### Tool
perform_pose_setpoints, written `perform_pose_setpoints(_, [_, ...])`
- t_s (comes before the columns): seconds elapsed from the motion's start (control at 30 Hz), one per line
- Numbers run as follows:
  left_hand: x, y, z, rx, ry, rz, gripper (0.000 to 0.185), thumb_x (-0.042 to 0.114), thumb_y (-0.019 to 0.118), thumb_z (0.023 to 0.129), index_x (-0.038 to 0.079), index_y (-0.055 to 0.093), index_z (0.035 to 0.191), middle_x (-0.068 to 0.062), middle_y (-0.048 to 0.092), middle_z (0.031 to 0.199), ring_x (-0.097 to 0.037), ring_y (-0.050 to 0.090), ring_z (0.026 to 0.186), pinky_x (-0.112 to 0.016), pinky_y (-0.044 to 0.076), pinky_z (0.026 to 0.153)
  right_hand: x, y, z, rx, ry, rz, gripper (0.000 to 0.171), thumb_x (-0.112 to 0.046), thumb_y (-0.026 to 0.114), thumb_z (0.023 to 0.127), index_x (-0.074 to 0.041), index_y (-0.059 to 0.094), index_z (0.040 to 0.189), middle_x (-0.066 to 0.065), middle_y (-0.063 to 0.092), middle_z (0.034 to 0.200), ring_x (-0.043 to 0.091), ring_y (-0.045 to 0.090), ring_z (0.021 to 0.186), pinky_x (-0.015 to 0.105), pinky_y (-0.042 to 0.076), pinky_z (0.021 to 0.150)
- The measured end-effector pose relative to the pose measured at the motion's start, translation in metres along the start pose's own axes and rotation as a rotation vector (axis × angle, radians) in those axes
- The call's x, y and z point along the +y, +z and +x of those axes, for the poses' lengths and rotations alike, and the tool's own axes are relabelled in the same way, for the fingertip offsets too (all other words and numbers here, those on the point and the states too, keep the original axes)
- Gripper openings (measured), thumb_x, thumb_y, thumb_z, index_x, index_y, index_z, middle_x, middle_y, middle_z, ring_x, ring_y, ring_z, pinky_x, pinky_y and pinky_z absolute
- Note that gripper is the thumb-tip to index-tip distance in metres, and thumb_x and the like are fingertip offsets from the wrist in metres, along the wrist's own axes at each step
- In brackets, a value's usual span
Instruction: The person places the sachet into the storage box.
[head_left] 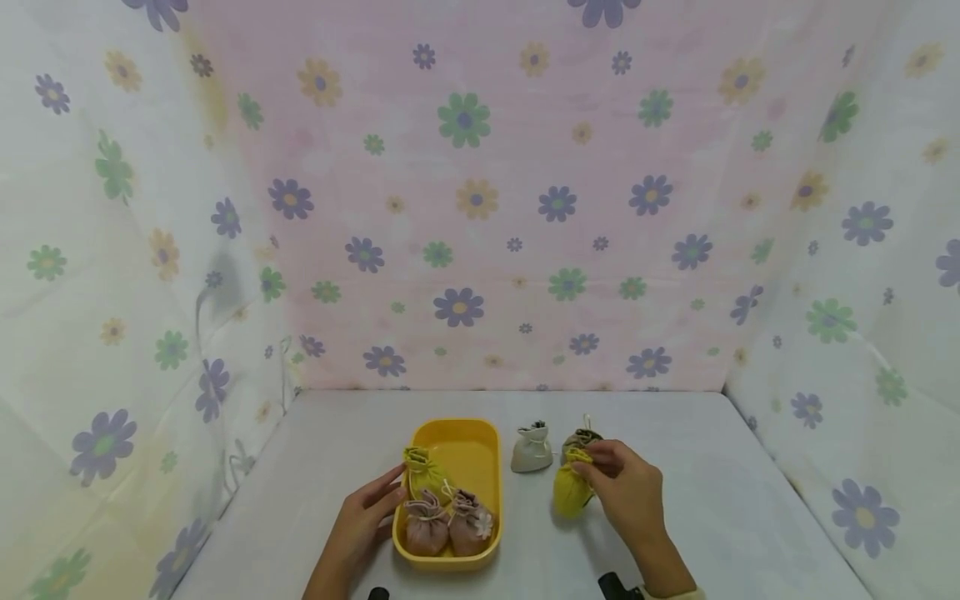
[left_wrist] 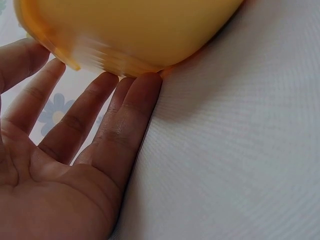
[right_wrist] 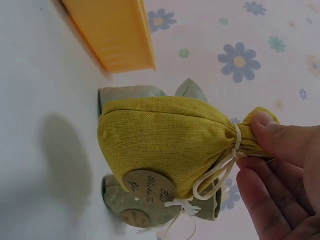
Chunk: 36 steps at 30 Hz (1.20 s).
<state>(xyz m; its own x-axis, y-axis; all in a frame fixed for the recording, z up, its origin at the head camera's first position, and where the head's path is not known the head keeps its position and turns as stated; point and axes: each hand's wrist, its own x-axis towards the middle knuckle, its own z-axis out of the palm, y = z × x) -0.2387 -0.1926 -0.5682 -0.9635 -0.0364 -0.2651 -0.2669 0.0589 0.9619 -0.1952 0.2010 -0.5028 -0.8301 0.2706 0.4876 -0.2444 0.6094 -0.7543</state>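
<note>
My right hand [head_left: 628,493] pinches a yellow drawstring pouch [head_left: 571,493] by its gathered neck. In the right wrist view the pouch [right_wrist: 165,132] hangs above the table, with a cream cord and a round paper tag [right_wrist: 150,187]. Beyond it stands a grey-green pouch [right_wrist: 165,210], partly covered. The fingertips of my left hand [head_left: 358,518] rest against the left side of a yellow tray [head_left: 474,454]; in the left wrist view the fingers are extended along its outer wall [left_wrist: 135,35]. Inside the tray sit another yellow pouch [head_left: 426,477] and two pinkish-brown pouches [head_left: 427,533].
A pale grey-white pouch [head_left: 532,450] stands between the tray and the held pouch. The white tabletop [head_left: 720,483] reaches back to a flowered cloth wall [head_left: 495,350], with similar cloth on both sides.
</note>
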Motion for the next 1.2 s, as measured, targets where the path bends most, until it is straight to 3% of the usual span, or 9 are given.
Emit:
perform_pose_setpoints(0.27, [0.002, 0.001, 0.001, 0.014, -0.022, 0.01, 0.062, 0.04, 0.078, 0.092, 0.02, 0.06, 0.147, -0.025, 0.056, 0.148, -0.023, 0.069, 0.115, -0.041, 0.064, 0.085, -0.017, 0.002, 0.005, -0.026, -0.05, 0.093, 0.026, -0.011, 0.091, 0.078, -0.018, 0.076, 0.097, -0.008, 0.079, 0.089, 0.005, 0.074, 0.077, 0.018, 0.061, 0.065])
perform_pose_setpoints(0.53, [0.002, 0.002, -0.001, 0.011, -0.026, -0.015, 0.061, 0.037, 0.079, 0.092, 0.018, 0.061, 0.146, -0.025, 0.057, 0.148, -0.024, 0.069, 0.116, -0.041, 0.064, 0.086, -0.035, 0.007, 0.013, -0.067, -0.035, 0.152, 0.023, -0.015, 0.09, 0.08, -0.023, 0.075, 0.095, -0.011, 0.078, 0.09, 0.005, 0.074, 0.078, 0.02, 0.062, 0.067])
perform_pose_setpoints(1.2, [0.002, 0.001, -0.001, 0.006, -0.017, -0.028, 0.062, 0.038, 0.08, 0.091, 0.018, 0.061, 0.146, -0.023, 0.058, 0.147, -0.021, 0.07, 0.112, -0.04, 0.064, 0.086, -0.064, 0.032, 0.028, -0.151, -0.119, 0.265, 0.018, -0.019, 0.087, 0.084, -0.023, 0.077, 0.098, -0.01, 0.079, 0.092, 0.008, 0.075, 0.082, 0.023, 0.063, 0.07])
